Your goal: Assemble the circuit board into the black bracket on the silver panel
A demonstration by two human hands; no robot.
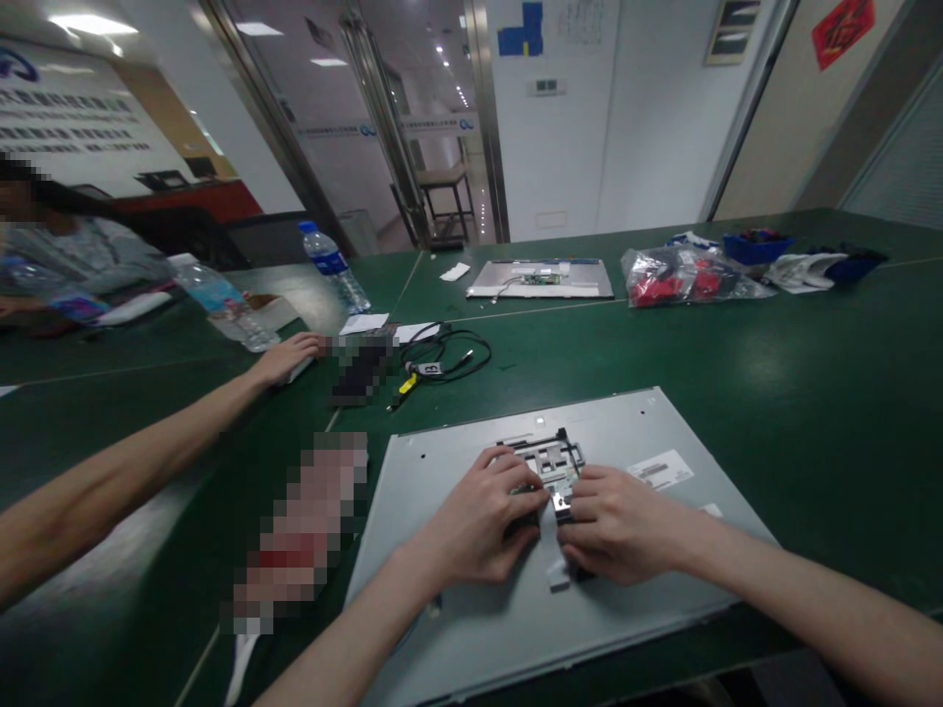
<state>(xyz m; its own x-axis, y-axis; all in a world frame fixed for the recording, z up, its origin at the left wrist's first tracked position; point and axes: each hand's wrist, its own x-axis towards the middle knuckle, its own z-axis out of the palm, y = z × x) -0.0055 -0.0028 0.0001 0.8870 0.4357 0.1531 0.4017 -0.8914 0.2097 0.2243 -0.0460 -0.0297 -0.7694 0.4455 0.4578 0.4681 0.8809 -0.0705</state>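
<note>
A grey metal display panel (634,589) lies back-side up on the green table (810,393) in front of me. Near its middle sits a small black circuit board module (549,460) with a flat ribbon cable (552,555) running toward me. My left hand (478,516) and my right hand (615,525) rest side by side on the panel, fingers curled and pinching at the module and ribbon cable between them.
Another person's arm and hand (284,358) reach in from the left by a black device (360,371). A coiled black cable (442,358), two water bottles (335,265), a second panel (541,278), a plastic bag (682,275) and a blue bin (755,245) lie farther back.
</note>
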